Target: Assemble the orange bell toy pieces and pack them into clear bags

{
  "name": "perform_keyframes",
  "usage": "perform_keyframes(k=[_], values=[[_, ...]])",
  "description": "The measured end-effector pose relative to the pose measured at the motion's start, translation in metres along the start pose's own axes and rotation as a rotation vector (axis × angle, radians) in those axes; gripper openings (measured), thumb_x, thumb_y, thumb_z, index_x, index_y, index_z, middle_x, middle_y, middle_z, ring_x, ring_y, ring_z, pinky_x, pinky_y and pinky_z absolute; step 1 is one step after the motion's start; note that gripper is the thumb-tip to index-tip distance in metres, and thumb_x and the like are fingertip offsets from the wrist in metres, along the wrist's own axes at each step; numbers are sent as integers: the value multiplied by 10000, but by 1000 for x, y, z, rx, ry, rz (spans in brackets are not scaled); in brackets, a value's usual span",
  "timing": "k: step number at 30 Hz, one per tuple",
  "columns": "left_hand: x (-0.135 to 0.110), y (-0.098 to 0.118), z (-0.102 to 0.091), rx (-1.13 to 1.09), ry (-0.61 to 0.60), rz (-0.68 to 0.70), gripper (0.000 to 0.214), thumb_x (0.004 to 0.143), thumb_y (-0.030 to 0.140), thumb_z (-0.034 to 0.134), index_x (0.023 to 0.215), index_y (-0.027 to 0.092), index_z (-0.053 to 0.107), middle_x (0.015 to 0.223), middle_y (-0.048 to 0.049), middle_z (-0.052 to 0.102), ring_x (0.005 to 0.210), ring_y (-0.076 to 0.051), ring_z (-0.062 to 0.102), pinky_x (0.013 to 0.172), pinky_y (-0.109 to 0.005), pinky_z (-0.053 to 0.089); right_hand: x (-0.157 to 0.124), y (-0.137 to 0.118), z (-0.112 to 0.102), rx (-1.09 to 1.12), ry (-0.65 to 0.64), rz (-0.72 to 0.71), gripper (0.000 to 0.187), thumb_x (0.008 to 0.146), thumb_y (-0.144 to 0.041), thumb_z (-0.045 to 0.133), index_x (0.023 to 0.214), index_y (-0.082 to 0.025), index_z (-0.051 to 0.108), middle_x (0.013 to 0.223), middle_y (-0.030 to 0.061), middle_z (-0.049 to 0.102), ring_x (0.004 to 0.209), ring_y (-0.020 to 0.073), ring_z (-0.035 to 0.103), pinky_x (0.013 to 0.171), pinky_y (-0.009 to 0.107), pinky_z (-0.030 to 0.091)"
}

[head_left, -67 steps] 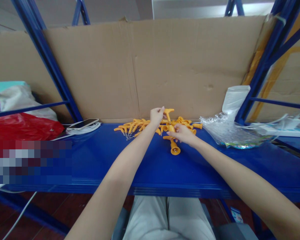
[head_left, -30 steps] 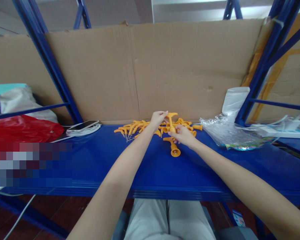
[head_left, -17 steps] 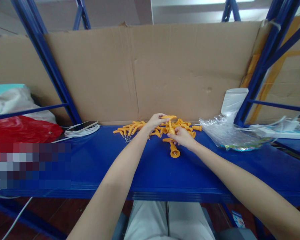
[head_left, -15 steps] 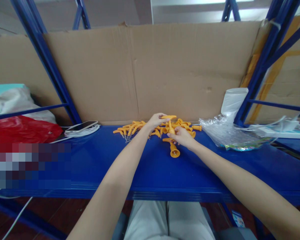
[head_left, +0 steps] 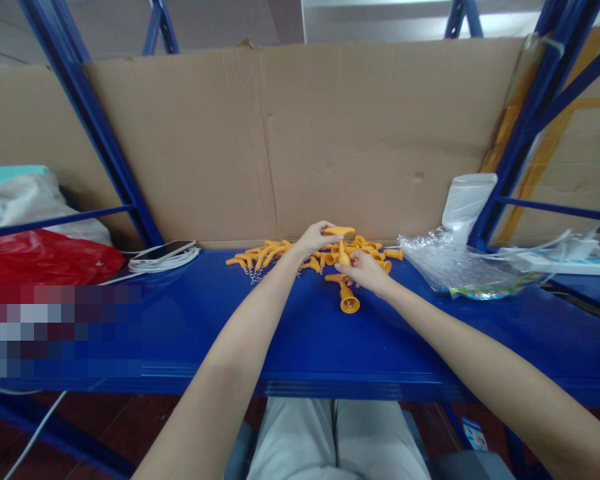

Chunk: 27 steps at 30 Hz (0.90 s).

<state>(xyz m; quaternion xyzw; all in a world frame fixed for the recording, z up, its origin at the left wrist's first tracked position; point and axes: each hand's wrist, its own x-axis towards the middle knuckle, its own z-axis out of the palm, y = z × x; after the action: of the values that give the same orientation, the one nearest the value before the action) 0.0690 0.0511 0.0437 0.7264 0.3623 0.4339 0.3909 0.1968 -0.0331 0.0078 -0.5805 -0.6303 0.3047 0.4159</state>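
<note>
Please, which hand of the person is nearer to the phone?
Left. The left hand is to the right of the phone; the right hand is farther right.

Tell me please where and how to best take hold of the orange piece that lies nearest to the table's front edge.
I would grip the orange piece across its narrower body, just behind the flared mouth, coming from the front left: the mouth faces the person, the crossbar is farther away, and the right hand is close at its right.
</note>
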Motion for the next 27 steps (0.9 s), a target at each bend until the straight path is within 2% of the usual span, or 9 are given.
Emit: perform_keyframes(k=[6, 14, 22, 27], values=[[8, -10, -1, -13, -34, 83, 339, 608, 221, 754, 874, 114, 573, 781, -23, 629, 714, -121, 586, 701, -287, 451, 3, 3, -2, 12, 22, -14, 232, 790, -210, 621, 704, -194, 406, 463, -61, 527, 387, 80, 528, 358, 163, 394], [9, -9, 2, -31, -33, 105, 353, 610, 191, 754, 891, 118, 554, 768, -12, 626, 691, -102, 581, 690, -271, 454, 6, 5, -2, 36, 14, -17, 235, 798, -192, 621, 704, -192, 406, 476, -59, 535, 378, 68, 520, 336, 144, 372], [3, -2, 5, -171, -80, 62, 404, 591, 84, 747, 914, 124, 507, 727, 5, 624, 650, -92, 592, 690, -274, 464, 6, 4, -3, 80, 25, -28, 226, 776, -194, 655, 726, -181, 435, 496, -47, 561, 379, 69, 522, 342, 147, 379], [2, 0, 6, -150, -107, 17, 445, 622, 82, 735, 994, 129, 496, 674, 12, 629, 596, -106, 598, 687, -307, 473, 5, 5, -4, 93, 24, -30, 218, 788, -189, 642, 731, -180, 432, 502, -42, 574, 368, 59, 510, 324, 134, 361]])
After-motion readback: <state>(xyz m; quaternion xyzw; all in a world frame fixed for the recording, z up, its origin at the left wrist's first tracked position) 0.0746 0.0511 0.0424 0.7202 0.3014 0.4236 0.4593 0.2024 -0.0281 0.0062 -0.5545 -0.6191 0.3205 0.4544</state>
